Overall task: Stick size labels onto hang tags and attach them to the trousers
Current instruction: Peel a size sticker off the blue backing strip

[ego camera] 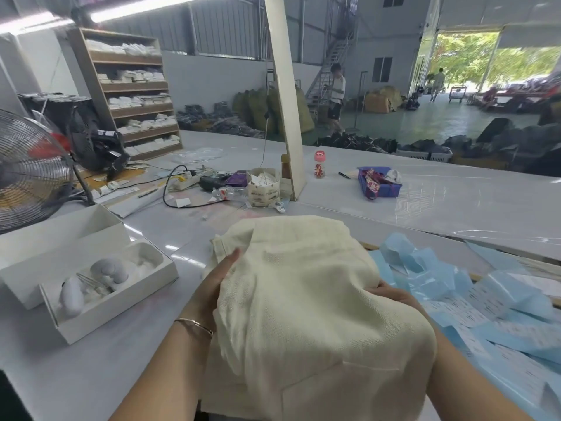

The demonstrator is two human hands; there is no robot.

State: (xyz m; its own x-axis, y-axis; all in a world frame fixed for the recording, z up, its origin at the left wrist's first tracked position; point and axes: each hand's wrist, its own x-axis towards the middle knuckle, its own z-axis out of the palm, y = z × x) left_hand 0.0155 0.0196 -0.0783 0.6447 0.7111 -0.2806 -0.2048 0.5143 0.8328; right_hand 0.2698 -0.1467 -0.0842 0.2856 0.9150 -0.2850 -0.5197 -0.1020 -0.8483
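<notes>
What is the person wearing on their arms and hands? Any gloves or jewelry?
No gloves and no sleeves show: both forearms are bare right down to the bottom of the picture. The left hand has a thin metal bangle round its wrist, slim and plain-looking. The right hand is mostly hidden by the cream trousers, and no ring, watch or bracelet shows on the part in view.

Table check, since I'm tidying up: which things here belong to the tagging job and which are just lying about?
Job:
cream trousers, held by left hand and right hand
blue label strips
white box

Lying about:
fan
power strip
pink-capped bottle
blue basket
</notes>
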